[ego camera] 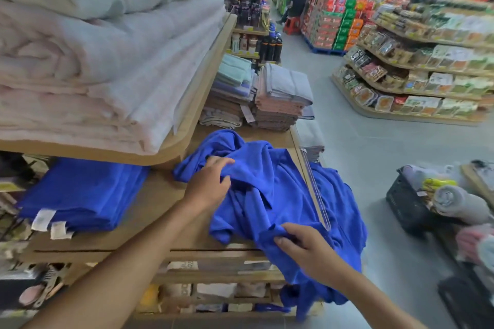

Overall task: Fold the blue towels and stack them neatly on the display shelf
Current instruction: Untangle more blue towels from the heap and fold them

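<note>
A crumpled heap of blue towels point(270, 189) lies on the wooden display shelf point(149, 211) and hangs over its right edge. My left hand point(211, 184) rests on the heap's upper left part, fingers pinching a fold. My right hand point(302, 246) grips the cloth at the heap's near edge. A stack of folded blue towels point(83, 192) with white tags sits on the same shelf to the left, under the upper shelf.
Folded quilts point(107, 48) fill the upper shelf at left. Stacks of pastel towels point(275, 99) stand at the shelf's far end. A black basket point(409, 205) with rolled cloths sits on the floor at right. Persons and grocery shelves point(417, 69) line the aisle beyond.
</note>
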Motion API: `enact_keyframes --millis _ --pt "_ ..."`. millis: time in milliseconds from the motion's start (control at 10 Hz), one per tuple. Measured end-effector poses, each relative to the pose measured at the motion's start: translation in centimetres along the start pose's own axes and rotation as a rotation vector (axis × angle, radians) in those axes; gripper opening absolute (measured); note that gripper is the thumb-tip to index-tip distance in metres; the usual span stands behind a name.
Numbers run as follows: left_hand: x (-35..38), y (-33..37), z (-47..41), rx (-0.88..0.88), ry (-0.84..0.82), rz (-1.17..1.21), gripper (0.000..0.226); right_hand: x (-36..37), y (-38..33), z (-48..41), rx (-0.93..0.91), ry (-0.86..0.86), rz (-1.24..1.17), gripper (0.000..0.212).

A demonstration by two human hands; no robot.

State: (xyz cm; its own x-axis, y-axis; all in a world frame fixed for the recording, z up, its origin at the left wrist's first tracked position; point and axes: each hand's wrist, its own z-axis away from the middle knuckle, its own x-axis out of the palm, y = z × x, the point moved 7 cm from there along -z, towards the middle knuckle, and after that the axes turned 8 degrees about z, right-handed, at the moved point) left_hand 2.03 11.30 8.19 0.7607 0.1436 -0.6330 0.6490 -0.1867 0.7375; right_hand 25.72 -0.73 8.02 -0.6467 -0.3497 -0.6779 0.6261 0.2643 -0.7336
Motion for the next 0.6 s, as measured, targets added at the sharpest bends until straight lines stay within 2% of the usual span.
enact_keyframes --millis 100,200,300,400,500,600 --pt "2.5 -1.4 -3.1 -0.07 -0.263 -0.338 0.058 1.3 -0.1 0.4 -0.01 -0.044 0.014 0.038" --pt "3.2 -0.2 -6.5 -0.079 -0.262 -0.574 0.025 1.9 0.1 0.8 -0.003 -0.065 0.037 0.029" --pt "2.5 2.8 -10.7 -0.276 -0.076 0.225 0.019 1.7 0.7 1.0 0.026 -0.049 0.056 0.026" --pt "2.6 6.4 -13.8 -0.395 -0.039 1.318 0.038 1.9 1.4 1.3 0.07 -0.043 0.014 0.025" --pt "1.9 8.7 -14.5 -0.003 -0.114 0.741 0.066 2.0 2.1 1.6 0.095 -0.052 -0.035 0.028" --pt "2.5 5.6 -13.0 0.007 -0.032 0.295 0.049 1.7 2.1 1.7 0.097 -0.047 -0.092 0.027"
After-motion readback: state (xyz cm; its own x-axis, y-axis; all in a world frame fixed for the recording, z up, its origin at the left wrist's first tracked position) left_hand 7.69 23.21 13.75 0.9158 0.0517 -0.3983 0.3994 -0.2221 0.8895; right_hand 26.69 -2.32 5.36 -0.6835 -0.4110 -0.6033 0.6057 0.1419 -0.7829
